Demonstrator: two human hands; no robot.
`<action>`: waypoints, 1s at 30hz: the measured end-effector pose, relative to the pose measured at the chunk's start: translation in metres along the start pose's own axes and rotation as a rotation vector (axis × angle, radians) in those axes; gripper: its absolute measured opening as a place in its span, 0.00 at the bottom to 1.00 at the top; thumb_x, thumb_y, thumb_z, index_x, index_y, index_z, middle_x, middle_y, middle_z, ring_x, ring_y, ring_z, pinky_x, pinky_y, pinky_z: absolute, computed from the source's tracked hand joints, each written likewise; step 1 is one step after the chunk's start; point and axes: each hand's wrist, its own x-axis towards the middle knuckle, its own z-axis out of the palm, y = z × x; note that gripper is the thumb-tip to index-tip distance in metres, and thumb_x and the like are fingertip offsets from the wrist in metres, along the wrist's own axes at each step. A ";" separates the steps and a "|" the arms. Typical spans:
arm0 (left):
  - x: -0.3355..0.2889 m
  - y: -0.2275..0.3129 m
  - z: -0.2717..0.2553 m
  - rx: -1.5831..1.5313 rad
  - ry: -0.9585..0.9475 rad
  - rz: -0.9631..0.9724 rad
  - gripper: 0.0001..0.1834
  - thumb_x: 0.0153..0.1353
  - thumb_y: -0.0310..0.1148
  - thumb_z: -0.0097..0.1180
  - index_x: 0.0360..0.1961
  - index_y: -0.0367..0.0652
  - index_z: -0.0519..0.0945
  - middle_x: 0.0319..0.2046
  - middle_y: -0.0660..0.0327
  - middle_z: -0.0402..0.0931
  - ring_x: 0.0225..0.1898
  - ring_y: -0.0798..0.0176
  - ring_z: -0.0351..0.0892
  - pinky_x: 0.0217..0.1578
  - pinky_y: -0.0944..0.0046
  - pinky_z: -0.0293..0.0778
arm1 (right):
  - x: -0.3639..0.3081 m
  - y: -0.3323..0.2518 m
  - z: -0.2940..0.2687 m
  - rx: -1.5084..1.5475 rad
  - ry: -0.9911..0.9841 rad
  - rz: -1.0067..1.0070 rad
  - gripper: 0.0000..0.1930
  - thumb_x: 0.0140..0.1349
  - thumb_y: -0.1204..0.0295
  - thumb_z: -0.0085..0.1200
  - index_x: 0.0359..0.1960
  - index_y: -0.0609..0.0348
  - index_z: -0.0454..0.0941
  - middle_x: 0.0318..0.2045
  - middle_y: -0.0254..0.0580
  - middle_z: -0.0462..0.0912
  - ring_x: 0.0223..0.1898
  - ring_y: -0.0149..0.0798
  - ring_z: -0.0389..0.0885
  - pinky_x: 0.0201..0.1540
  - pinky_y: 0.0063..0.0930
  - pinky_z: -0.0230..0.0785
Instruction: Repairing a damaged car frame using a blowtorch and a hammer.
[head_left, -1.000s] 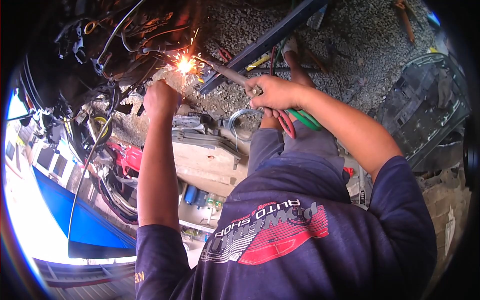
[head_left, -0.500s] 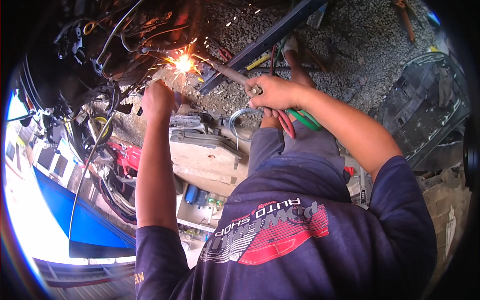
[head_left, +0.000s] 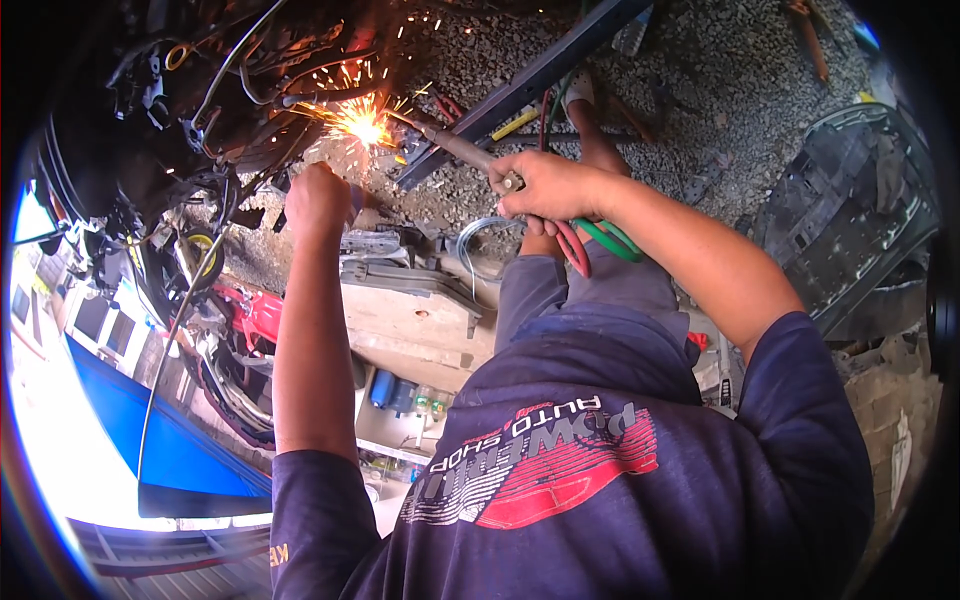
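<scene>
My right hand [head_left: 550,185] is wrapped round the handle of a gas torch [head_left: 458,146], which points up and left. A red hose [head_left: 573,250] and a green hose [head_left: 616,242] loop from below that hand. Bright orange sparks [head_left: 366,127] burst at the torch tip, against dark metal and wiring. Just below the sparks, my left hand [head_left: 318,195] is closed; its fingers face away and whatever they hold is hidden. A bundle of thin pale wire [head_left: 468,240] curves beside my knee.
A dark vehicle underside with hanging cables [head_left: 215,100] fills the upper left. A long dark metal beam [head_left: 530,85] slants across the gravel [head_left: 700,70]. Black plastic car panels [head_left: 850,210] lie at the right. A beige panel [head_left: 415,315] lies under my arms.
The sparks spread wider to the left and upward. Both hands and the torch stay in nearly the same place.
</scene>
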 end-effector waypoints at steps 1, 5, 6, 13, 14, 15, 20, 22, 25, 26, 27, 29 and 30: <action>0.000 0.000 0.000 0.013 0.016 -0.003 0.17 0.68 0.36 0.51 0.46 0.47 0.91 0.48 0.44 0.89 0.53 0.39 0.89 0.55 0.45 0.83 | 0.000 0.000 0.000 0.002 -0.004 0.003 0.10 0.73 0.71 0.60 0.50 0.58 0.73 0.22 0.41 0.82 0.19 0.33 0.83 0.19 0.29 0.76; 0.001 0.000 -0.001 -0.016 0.049 -0.022 0.17 0.68 0.36 0.51 0.46 0.47 0.91 0.48 0.44 0.89 0.53 0.39 0.89 0.55 0.45 0.83 | 0.002 0.001 0.000 0.021 -0.016 -0.010 0.10 0.73 0.71 0.60 0.50 0.58 0.73 0.21 0.42 0.82 0.19 0.33 0.83 0.19 0.29 0.75; 0.000 -0.001 -0.001 -0.013 0.029 -0.007 0.17 0.68 0.36 0.51 0.46 0.47 0.91 0.48 0.44 0.89 0.53 0.39 0.89 0.55 0.45 0.83 | 0.002 0.001 0.000 0.013 -0.011 -0.002 0.10 0.73 0.71 0.60 0.50 0.58 0.73 0.21 0.42 0.82 0.19 0.33 0.83 0.19 0.29 0.75; 0.000 -0.004 -0.001 0.028 0.050 -0.029 0.16 0.69 0.37 0.52 0.46 0.47 0.91 0.49 0.44 0.89 0.53 0.39 0.89 0.55 0.45 0.83 | 0.002 0.000 0.001 0.009 -0.010 0.006 0.11 0.73 0.71 0.60 0.50 0.58 0.73 0.20 0.41 0.82 0.18 0.33 0.83 0.19 0.30 0.74; 0.000 -0.005 -0.001 0.015 0.029 -0.034 0.16 0.69 0.37 0.52 0.46 0.47 0.91 0.49 0.44 0.89 0.53 0.39 0.89 0.55 0.45 0.83 | 0.002 0.000 0.001 0.011 -0.013 0.003 0.11 0.73 0.71 0.60 0.51 0.58 0.73 0.21 0.41 0.82 0.19 0.33 0.83 0.19 0.30 0.75; 0.000 -0.005 -0.001 0.011 0.031 -0.019 0.16 0.69 0.37 0.52 0.46 0.47 0.91 0.49 0.44 0.89 0.53 0.39 0.89 0.55 0.45 0.83 | 0.002 0.000 0.002 0.011 -0.013 0.003 0.11 0.73 0.71 0.60 0.51 0.58 0.73 0.21 0.41 0.82 0.19 0.33 0.83 0.19 0.30 0.75; -0.002 -0.003 0.001 0.010 -0.001 -0.004 0.16 0.69 0.38 0.53 0.46 0.46 0.91 0.49 0.44 0.89 0.53 0.40 0.89 0.55 0.45 0.83 | 0.004 0.001 0.002 0.018 -0.006 -0.002 0.13 0.72 0.72 0.61 0.54 0.59 0.74 0.22 0.42 0.82 0.20 0.34 0.84 0.21 0.30 0.76; -0.003 -0.003 0.001 0.000 0.027 -0.054 0.17 0.69 0.39 0.52 0.45 0.46 0.91 0.48 0.43 0.89 0.53 0.39 0.89 0.55 0.45 0.83 | 0.004 0.001 0.002 0.005 -0.002 0.002 0.13 0.72 0.72 0.61 0.54 0.59 0.74 0.23 0.41 0.82 0.20 0.34 0.84 0.21 0.30 0.77; -0.002 -0.006 0.001 0.030 0.037 -0.024 0.17 0.70 0.39 0.52 0.47 0.47 0.91 0.49 0.43 0.89 0.54 0.39 0.88 0.56 0.45 0.83 | 0.003 0.002 0.003 0.010 0.003 -0.005 0.11 0.71 0.72 0.61 0.50 0.58 0.74 0.23 0.38 0.82 0.19 0.31 0.82 0.19 0.28 0.75; -0.001 -0.007 0.002 0.013 0.015 -0.021 0.17 0.70 0.39 0.52 0.47 0.47 0.91 0.49 0.43 0.89 0.54 0.39 0.88 0.56 0.45 0.83 | 0.003 0.002 0.003 0.025 0.004 -0.015 0.09 0.71 0.72 0.61 0.47 0.56 0.74 0.22 0.36 0.81 0.18 0.28 0.81 0.18 0.25 0.74; 0.000 -0.007 0.003 -0.002 0.016 -0.027 0.17 0.69 0.39 0.52 0.47 0.47 0.91 0.49 0.44 0.89 0.54 0.39 0.89 0.55 0.45 0.83 | 0.003 0.002 0.003 0.014 0.013 -0.005 0.09 0.71 0.72 0.61 0.47 0.56 0.74 0.22 0.36 0.81 0.18 0.28 0.81 0.18 0.25 0.74; 0.001 -0.007 0.006 -0.017 0.018 -0.032 0.16 0.69 0.38 0.52 0.47 0.47 0.91 0.49 0.44 0.89 0.53 0.39 0.89 0.55 0.45 0.84 | 0.003 0.002 0.003 0.008 -0.001 -0.027 0.14 0.72 0.71 0.60 0.54 0.60 0.74 0.23 0.41 0.83 0.20 0.34 0.84 0.21 0.30 0.77; 0.001 -0.006 0.008 -0.009 0.019 -0.011 0.16 0.69 0.38 0.52 0.46 0.47 0.91 0.48 0.44 0.89 0.53 0.39 0.89 0.54 0.45 0.84 | 0.004 0.002 0.003 -0.004 0.008 -0.010 0.14 0.72 0.71 0.60 0.54 0.60 0.74 0.23 0.41 0.83 0.20 0.34 0.84 0.21 0.30 0.77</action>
